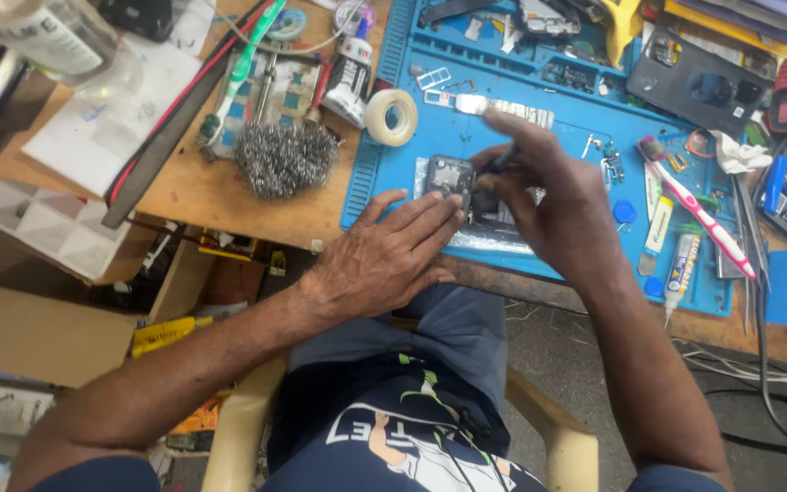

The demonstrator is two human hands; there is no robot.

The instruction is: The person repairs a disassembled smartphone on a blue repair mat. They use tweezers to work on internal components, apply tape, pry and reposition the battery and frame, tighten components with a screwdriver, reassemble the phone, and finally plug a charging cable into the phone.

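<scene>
My left hand (392, 251) presses flat, steadying a small dark opened phone (453, 178); my right hand (548, 196) pinches a thin dark tool (503, 162) above it, mid-repair; fine tip control comes next.

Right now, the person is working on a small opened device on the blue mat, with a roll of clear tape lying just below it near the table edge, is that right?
Not quite. In the head view the roll of clear tape lies above and left of the small opened device, farther from the person, at the blue mat's left edge. The rest holds: the left hand steadies the device while the right hand works on it.
</scene>
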